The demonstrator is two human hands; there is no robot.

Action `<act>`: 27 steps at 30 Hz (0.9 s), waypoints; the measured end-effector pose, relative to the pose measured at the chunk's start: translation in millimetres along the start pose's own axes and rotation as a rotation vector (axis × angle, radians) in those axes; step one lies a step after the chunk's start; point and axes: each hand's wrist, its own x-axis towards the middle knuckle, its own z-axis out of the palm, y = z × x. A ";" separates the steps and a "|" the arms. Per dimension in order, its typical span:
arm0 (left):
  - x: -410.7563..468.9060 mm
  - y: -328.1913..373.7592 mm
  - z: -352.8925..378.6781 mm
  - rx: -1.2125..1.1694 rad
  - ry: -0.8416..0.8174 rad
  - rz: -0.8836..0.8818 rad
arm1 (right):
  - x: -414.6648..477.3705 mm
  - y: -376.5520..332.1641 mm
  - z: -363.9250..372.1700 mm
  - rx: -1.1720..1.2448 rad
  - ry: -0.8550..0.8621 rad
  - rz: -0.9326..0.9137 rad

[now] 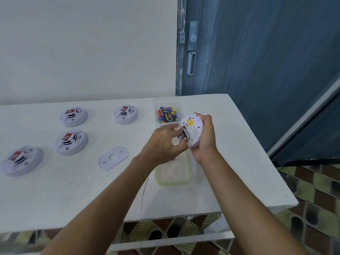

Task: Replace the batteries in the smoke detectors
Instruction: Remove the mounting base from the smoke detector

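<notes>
Nearest the camera, the left forearm (101, 196) and the right forearm (239, 196) are seen reaching up from the bottom edge over the white table (73, 190). A round white smoke detector (193, 129) is gripped in the right hand (207, 137), tilted with its labelled back turned toward the camera, just right of centre and above the tabletop. The left hand (163, 142) is brought against it from nine o'clock, and a battery (184, 138) lying in the open compartment is pinched between its thumb and fingertips. The two hands are thus held together on the one unit. At twelve o'clock of the hands a clear plastic tub (156, 109) holding loose cylindrical cells is set near the far edge; at six o'clock, partly hidden under the wrists, a shallow tray (173, 182) with a pale yellow rim is laid. A flat white mounting plate (112, 157) with a round hole is placed at nine o'clock, apart from the tray. Four more domed detectors (70, 142) with red-marked tops are spread toward the left edge, well apart from one another. The table's right edge is close to the right elbow; bare surface is left at seven o'clock. A blue wood-grained door (257, 52) and patterned floor tiles (312, 184) are seen beyond.
</notes>
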 end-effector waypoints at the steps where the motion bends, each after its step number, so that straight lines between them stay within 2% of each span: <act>1: -2.1 0.3 4.2 -0.019 0.021 -0.018 | 0.4 0.0 1.6 -0.016 0.034 -0.027; 6: -7.3 12.8 11.0 -0.330 -0.015 -0.326 | 0.6 4.8 6.9 -0.134 0.134 -0.238; 10: -7.6 13.2 13.9 -0.925 0.011 -0.610 | 0.0 6.6 5.4 -0.153 0.148 -0.325; 12: -6.7 5.2 12.3 -1.004 0.010 -0.670 | 2.2 3.8 5.6 -0.125 0.169 -0.293; 13: -5.7 -1.3 10.5 -0.887 -0.008 -0.648 | 3.1 2.3 5.4 -0.111 0.180 -0.266; 14: -5.7 -8.9 7.5 -0.670 -0.049 -0.577 | 4.3 1.6 4.7 -0.098 0.190 -0.241; 16: -8.4 -22.8 0.7 -0.220 -0.185 -0.376 | 5.8 1.0 2.1 -0.078 0.194 -0.208; 17: -9.7 -29.4 -2.0 -0.096 -0.251 -0.291 | 6.6 1.4 0.4 -0.069 0.193 -0.193; 22: -15.1 -47.3 -5.9 0.088 -0.481 -0.198 | 6.0 2.4 -0.4 -0.043 0.196 -0.134; 27: -14.4 -50.8 -5.0 0.120 -0.537 -0.165 | 9.0 2.5 -1.6 -0.012 0.188 -0.075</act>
